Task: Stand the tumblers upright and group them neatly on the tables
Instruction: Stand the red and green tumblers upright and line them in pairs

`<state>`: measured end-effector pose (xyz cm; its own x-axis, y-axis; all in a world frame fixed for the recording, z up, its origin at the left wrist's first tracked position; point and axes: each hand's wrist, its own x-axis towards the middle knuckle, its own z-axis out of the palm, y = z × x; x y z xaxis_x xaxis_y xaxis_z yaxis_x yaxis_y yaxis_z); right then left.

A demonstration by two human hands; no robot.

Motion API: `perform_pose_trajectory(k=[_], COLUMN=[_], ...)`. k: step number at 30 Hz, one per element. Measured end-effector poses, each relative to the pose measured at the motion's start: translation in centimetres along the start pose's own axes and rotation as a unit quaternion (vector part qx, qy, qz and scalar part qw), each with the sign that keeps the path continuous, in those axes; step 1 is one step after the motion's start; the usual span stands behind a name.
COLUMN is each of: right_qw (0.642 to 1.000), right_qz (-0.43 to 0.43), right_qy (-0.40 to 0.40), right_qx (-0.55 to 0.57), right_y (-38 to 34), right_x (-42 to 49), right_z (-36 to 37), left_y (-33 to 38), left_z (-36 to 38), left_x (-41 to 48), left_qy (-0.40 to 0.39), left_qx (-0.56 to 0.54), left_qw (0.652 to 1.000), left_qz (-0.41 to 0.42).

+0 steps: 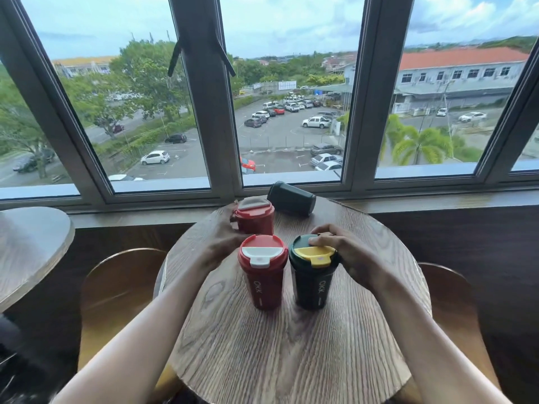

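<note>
On the round wooden surface (291, 345), three tumblers stand grouped: left grip (221, 237) clasps the far red tumbler (254, 217), right grip (347, 252) caps the green tumbler (313, 275), beside the near red tumbler (262, 272). At 12 o'clock, a dark tumbler (291, 198) lies toppled; righting it likely comes next.

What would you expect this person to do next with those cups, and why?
Probably let go of one cup and reach for the dark green tumbler lying on its side by the window, to stand it up. The other three already stand upright: the left hand grips the far red tumbler, the right hand the green tumbler with the yellow lid, beside the near red tumbler.
</note>
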<state>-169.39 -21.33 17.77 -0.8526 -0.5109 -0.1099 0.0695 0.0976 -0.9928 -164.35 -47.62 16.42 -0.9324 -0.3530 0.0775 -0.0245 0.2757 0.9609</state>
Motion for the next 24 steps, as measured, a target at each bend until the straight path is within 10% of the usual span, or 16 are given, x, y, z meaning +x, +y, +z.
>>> perform_pose_trajectory(k=[9,24], right_qw=[1.000,1.000], right_qz=[0.003,0.021], right_qy=[-0.008,-0.003], right_qx=[0.003,0.013], right_y=[-0.1,0.0], right_x=[0.0,-0.1], right_z=[0.0,-0.1], left_y=[1.1,2.9], left_z=[-1.9,-1.3], left_x=[-0.4,1.2], left_qy=[-0.150,-0.112], left_qx=[-0.071,-0.045], left_qw=[0.984,0.988], left_qz=[-0.072,-0.092])
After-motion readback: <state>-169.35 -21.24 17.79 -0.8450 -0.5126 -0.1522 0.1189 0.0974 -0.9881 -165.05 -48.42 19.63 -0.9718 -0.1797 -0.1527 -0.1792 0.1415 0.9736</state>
